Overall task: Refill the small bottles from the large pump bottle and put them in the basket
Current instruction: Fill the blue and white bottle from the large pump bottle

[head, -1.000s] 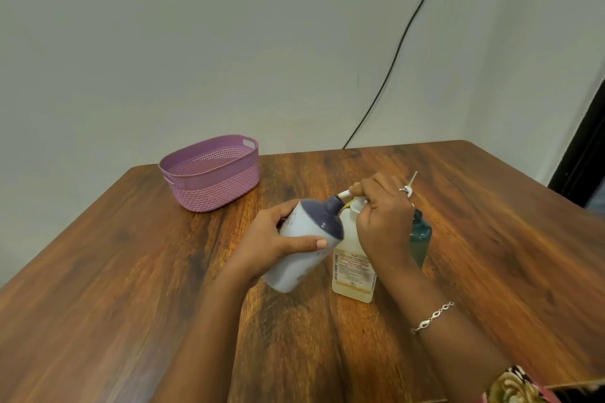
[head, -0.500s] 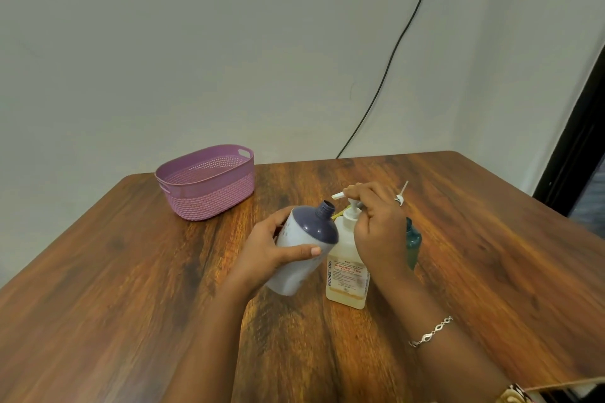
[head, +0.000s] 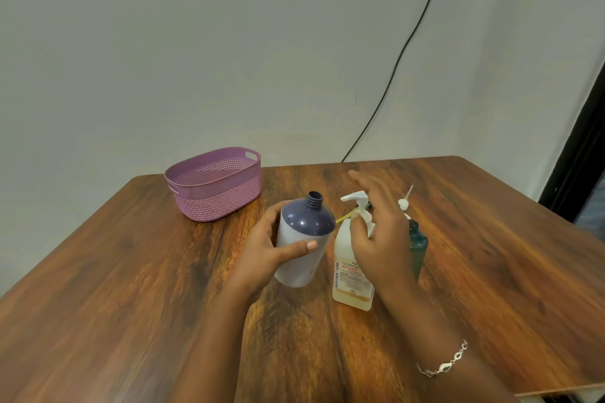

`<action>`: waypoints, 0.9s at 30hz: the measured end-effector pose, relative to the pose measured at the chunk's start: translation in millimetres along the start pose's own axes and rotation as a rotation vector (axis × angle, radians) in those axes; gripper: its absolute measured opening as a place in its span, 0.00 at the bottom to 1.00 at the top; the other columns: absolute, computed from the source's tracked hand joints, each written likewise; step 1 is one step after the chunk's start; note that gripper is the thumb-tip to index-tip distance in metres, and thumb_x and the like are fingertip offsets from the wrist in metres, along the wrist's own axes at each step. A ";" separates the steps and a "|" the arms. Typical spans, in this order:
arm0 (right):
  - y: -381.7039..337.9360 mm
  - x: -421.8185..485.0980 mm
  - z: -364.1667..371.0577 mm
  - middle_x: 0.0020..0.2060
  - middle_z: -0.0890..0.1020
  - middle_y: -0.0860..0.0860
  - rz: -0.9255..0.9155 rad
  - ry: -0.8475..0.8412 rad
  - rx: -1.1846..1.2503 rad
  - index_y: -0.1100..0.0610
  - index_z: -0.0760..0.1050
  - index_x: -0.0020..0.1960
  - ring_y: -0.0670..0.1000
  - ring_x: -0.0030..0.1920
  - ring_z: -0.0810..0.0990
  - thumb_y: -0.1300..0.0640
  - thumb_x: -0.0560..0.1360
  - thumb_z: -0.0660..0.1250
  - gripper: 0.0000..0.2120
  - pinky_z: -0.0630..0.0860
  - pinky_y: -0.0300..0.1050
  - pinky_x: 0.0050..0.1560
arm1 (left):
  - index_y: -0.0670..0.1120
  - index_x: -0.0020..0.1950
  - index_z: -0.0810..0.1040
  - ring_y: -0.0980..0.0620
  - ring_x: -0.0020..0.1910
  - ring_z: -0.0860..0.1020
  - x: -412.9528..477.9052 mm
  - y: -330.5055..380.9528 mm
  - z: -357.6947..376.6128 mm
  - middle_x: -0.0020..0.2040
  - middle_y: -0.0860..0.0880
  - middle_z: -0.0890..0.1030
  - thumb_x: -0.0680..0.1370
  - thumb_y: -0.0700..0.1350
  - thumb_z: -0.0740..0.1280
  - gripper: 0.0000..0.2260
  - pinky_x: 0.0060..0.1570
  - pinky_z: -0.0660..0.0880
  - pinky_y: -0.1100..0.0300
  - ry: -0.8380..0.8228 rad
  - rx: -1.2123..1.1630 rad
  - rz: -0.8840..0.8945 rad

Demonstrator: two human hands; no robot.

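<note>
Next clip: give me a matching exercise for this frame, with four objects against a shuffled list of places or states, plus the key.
Things:
1. purple basket
2. grey bottle
3. pump bottle
4. teal bottle

Places or states:
a. stands furthest right, partly hidden behind the open right hand
b. gripped by the left hand, neck uncapped
c. stands in the middle, printed label showing
d. far left on the table, untouched

Pairs: 1-d, 2-b, 3-c, 4-a

pump bottle (head: 347,275) label: "BIOCHEK CHG"
</note>
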State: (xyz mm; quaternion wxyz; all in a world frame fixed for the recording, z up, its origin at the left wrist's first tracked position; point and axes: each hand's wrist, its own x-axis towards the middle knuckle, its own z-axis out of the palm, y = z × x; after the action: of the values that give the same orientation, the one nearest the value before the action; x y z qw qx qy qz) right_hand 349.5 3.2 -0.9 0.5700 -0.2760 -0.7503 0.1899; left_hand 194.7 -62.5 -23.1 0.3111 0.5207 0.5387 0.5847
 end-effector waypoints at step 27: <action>4.9 -37.6 93.1 0.69 0.67 0.49 0.265 -0.487 0.177 0.53 0.59 0.72 0.47 0.68 0.66 0.58 0.71 0.71 0.34 0.67 0.44 0.67 | 0.54 0.62 0.69 0.55 0.56 0.77 -22.1 -38.9 -46.1 0.60 0.51 0.76 0.58 0.52 0.77 0.34 0.55 0.76 0.58 0.187 -0.047 -0.096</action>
State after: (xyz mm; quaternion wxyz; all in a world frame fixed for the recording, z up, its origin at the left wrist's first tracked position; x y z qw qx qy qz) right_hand 268.6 -14.0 -58.0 0.3654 -0.2669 -0.8029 0.3880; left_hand 149.4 -88.2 -60.6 0.2990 0.4300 0.5759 0.6277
